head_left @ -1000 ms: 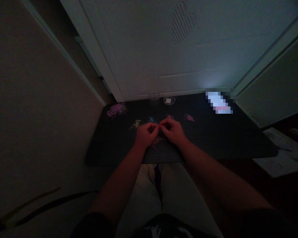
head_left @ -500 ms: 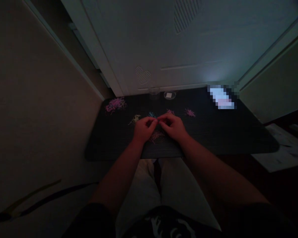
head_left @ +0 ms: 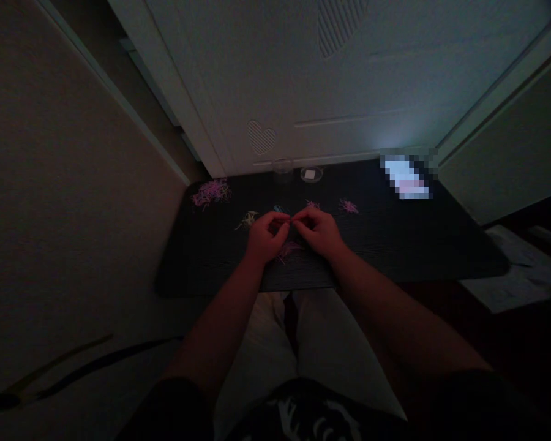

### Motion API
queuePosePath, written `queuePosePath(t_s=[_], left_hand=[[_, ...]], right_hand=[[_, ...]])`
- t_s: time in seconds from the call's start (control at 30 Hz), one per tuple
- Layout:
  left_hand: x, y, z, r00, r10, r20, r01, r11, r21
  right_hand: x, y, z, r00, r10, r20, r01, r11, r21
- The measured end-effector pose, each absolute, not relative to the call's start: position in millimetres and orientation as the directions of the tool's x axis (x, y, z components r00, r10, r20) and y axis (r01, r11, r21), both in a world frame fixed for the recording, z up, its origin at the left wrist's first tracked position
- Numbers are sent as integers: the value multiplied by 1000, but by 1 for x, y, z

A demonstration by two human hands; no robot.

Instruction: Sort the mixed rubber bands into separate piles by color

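Observation:
My left hand and my right hand meet fingertip to fingertip above the dark table, each closed in a pinch. Whatever lies between the fingertips is too small and dim to make out. Under and between the hands is a pile of thin pinkish strands. Just beyond the left fingers shows a partly covered blue pile, with a pale yellow pile to its left. A pink pile peeks out behind my right hand, and another pink pile lies farther right.
A larger mixed pink and purple heap sits at the back left of the dark table. Along the back stand a clear round container and a clear lid-like disc with a white square. A bright, pixelated device lies back right.
The view has shifted slightly. Both hands stay together over the table, the left fingers a little more spread from the thumb; the piles look the same.

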State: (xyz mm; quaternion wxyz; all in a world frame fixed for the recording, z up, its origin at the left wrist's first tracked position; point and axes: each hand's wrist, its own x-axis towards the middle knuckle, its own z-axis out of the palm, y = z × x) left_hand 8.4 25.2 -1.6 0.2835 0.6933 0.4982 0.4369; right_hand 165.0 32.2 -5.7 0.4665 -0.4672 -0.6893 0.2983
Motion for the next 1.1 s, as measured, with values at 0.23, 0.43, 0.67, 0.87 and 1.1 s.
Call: queuePosePath(t_s=[0.23,0.43,0.67,0.87,1.1], left_hand=[[9,25,-3,111,942,317,476,-331,815],[8,27,-5,104,941,323,457,-333,824],[8,26,-4,91,945,315,458,-320,829],[8,27,-5,87,937,337,444,-340,829],[8,29,-8,92,924,371,420,-374,827]], right_hand=[[164,32,-5,-124,923,363,363,383,-849],[164,31,-4,-111,925,362,352,377,-857],[164,32,-5,-101,936,338,349,351,-869],[164,32,-7,-92,936,340,343,350,-871],[165,30,-7,-135,922,362,260,386,-885]])
